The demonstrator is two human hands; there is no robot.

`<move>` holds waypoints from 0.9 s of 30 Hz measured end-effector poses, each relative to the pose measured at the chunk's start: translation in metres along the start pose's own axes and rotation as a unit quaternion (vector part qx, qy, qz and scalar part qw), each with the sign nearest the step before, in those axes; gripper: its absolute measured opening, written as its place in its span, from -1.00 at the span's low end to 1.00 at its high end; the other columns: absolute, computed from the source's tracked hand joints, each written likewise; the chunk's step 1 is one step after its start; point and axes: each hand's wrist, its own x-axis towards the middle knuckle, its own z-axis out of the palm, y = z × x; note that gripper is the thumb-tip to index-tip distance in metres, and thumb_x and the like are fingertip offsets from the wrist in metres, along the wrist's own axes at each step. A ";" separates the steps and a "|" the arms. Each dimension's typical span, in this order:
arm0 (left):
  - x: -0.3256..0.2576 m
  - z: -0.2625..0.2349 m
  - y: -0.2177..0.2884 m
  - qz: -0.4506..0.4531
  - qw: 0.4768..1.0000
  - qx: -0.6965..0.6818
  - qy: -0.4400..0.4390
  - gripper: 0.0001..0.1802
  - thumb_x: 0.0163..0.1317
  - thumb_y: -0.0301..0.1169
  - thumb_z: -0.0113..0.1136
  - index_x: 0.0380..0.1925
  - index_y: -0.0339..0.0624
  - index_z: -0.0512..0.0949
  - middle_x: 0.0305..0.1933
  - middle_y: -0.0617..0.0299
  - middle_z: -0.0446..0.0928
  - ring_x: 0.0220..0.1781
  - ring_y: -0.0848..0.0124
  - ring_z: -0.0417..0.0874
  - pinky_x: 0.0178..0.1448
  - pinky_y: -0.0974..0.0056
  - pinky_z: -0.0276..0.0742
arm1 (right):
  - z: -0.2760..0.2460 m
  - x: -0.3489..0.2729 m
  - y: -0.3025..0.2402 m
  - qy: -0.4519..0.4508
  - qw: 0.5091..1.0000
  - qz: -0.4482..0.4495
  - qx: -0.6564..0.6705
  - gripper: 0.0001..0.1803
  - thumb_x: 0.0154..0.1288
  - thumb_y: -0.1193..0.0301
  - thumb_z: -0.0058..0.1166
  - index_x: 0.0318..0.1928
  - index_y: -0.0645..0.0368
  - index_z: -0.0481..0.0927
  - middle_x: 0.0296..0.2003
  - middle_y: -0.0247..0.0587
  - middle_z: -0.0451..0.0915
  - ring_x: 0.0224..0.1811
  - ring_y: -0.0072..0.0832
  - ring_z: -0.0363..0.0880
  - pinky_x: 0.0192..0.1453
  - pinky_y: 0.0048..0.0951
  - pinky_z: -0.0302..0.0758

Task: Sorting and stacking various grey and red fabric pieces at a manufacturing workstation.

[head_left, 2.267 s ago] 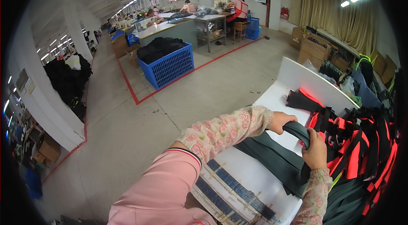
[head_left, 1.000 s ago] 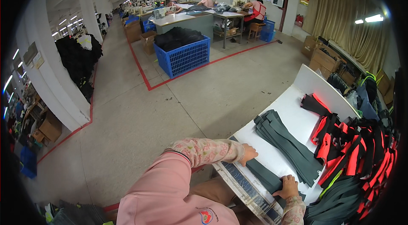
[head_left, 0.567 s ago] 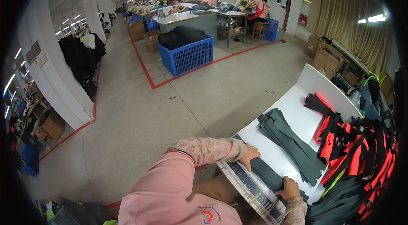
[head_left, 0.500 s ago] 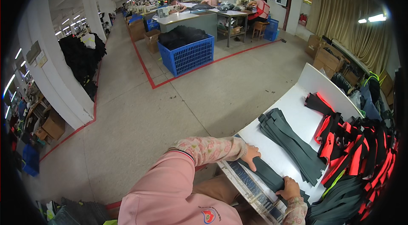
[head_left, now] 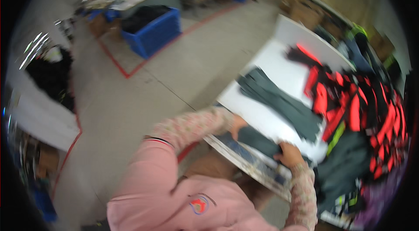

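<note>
A small bundle of dark grey-green fabric strips (head_left: 258,141) lies along the near edge of a white tabletop (head_left: 279,54). My left hand (head_left: 237,125) holds its left end, the thumb laid across the top and the other fingers blurred. Farther right, my right hand (head_left: 290,154) closes its fingers round the other part of the bundle. Beyond both hands a thicker pile of the same grey-green strips (head_left: 279,102) rests on the white top, apart from the bundle.
Red and black fabric pieces (head_left: 349,95) heap up at the table's right, beside more dark strips (head_left: 345,165). A raised white board (head_left: 314,39) edges the far side. Across the floor stands a blue crate (head_left: 152,34) of dark cloth. Cardboard boxes (head_left: 305,12) sit behind the table.
The whole view has shifted and blurred, with the table and crate now farther left and higher in the picture. Both hands keep their places on the strip bundle.
</note>
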 end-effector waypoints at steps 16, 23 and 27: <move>-0.044 0.028 0.041 -0.062 0.881 0.318 0.346 -0.52 0.04 -0.32 0.41 -0.02 -0.04 0.47 -0.13 0.16 0.51 -0.03 0.16 0.53 0.02 0.09 0.40 | -0.001 -0.035 -0.018 0.221 0.960 0.014 -0.170 -0.45 0.05 0.23 0.34 0.07 0.04 0.50 -0.22 -0.29 0.54 -0.08 -0.31 0.53 0.04 -0.21 0.39; -0.049 0.044 -0.001 -0.093 0.935 0.216 0.266 -0.45 0.09 -0.27 0.40 0.09 -0.06 0.45 -0.04 0.10 0.49 0.05 0.10 0.52 0.12 0.04 0.40 | 0.036 -0.038 0.009 0.191 0.966 0.049 -0.170 -0.43 0.09 0.17 0.31 0.12 0.02 0.50 -0.20 -0.30 0.55 -0.03 -0.33 0.53 0.09 -0.13 0.39; -0.054 0.018 0.003 -0.076 0.928 0.208 0.299 -0.46 0.10 -0.27 0.39 0.08 -0.09 0.45 -0.06 0.10 0.49 0.03 0.07 0.53 0.12 0.05 0.44 | 0.011 -0.042 0.007 0.199 0.967 0.040 -0.152 -0.47 0.13 0.17 0.27 0.09 0.06 0.51 -0.21 -0.29 0.55 -0.08 -0.33 0.53 0.05 -0.22 0.39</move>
